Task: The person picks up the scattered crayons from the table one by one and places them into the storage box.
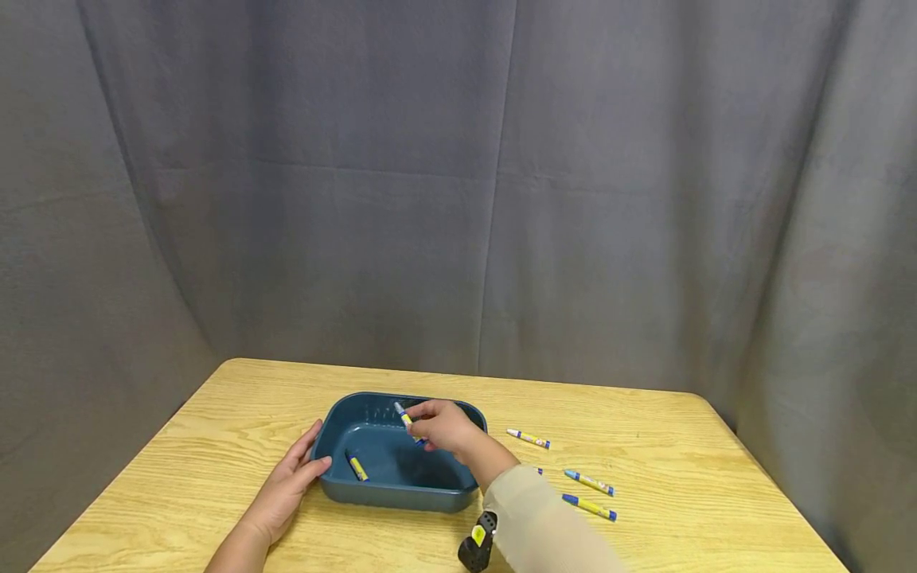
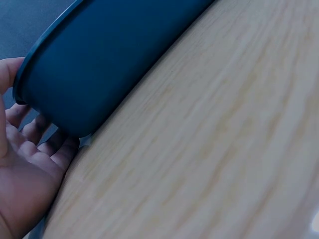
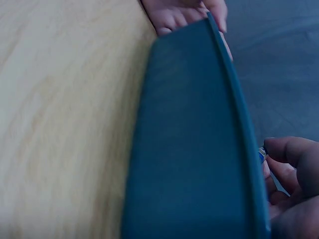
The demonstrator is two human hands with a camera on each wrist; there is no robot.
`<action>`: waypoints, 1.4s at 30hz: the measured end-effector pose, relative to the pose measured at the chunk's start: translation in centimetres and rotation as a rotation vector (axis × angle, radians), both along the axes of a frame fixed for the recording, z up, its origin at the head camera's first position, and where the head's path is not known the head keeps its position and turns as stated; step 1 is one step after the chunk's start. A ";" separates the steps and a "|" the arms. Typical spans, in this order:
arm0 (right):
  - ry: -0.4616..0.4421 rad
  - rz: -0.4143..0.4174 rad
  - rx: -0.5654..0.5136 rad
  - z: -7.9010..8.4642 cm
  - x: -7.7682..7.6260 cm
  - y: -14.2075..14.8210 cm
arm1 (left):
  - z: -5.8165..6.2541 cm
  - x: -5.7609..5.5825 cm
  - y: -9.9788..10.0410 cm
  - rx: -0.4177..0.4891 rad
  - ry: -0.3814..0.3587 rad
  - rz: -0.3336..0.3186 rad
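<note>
A dark teal plastic basin (image 1: 397, 498) stands on the wooden table. My left hand (image 1: 286, 485) holds its left end, the thumb over the rim and the other fingers against the outer wall, as the left wrist view shows. Over the inside of the basin, my right hand (image 1: 446, 430) pinches a grey-tipped crayon (image 1: 403, 413) with a yellow wrapper between thumb and fingers. Only a bit of that crayon (image 3: 261, 154) shows in the right wrist view, past the rim. Another crayon (image 1: 357, 466), yellow-wrapped with a dark end, lies on the basin floor at the left.
Right of the basin on the table (image 1: 680, 477) lie a white crayon (image 1: 528, 438), a light blue crayon (image 1: 590, 482) and a blue crayon (image 1: 589, 508). A blue crayon end (image 1: 540, 471) peeks out beside the right sleeve (image 1: 537, 513). Grey curtains (image 1: 458, 199) hang behind the table.
</note>
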State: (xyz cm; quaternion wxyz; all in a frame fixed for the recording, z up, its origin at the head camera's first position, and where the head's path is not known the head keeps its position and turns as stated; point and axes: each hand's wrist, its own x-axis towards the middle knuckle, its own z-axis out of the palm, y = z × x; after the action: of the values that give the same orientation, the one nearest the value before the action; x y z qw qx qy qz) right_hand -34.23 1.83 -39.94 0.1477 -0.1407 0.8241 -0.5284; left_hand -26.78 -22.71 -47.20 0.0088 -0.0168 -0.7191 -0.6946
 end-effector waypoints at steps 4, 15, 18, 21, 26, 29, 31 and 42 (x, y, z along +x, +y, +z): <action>-0.012 0.011 0.013 -0.6 0.6 -1.4 | 0.0 0.0 0.0 -0.008 0.006 0.006; -0.035 -0.003 0.054 -1.8 1.5 -4.0 | -0.1 -0.1 0.0 0.002 0.008 -0.005; -0.038 -0.016 0.071 -2.1 1.7 -4.3 | 0.0 -0.1 0.1 0.001 0.011 -0.004; -0.044 -0.026 0.109 -2.4 1.9 -4.5 | 0.0 0.0 0.0 0.001 0.014 -0.004; -0.012 -0.017 0.168 -2.8 1.8 -5.1 | 0.0 0.1 0.0 -0.006 0.008 0.004; 0.036 -0.017 0.222 -2.8 1.8 -5.4 | 0.0 0.1 0.0 -0.006 0.000 0.004; 0.074 -0.017 0.282 -2.7 1.9 -5.6 | 0.0 0.1 0.0 -0.002 0.002 -0.001; 0.133 -0.012 0.421 -2.6 1.9 -5.9 | 0.1 0.1 0.0 -0.027 -0.010 0.003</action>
State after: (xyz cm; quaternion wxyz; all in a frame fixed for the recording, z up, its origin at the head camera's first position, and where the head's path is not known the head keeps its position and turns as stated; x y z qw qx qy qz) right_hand -32.33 -4.06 -42.53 0.1161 -0.1366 0.9249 -0.3352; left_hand -26.66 -22.71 -47.09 0.0061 -0.0124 -0.7286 -0.6848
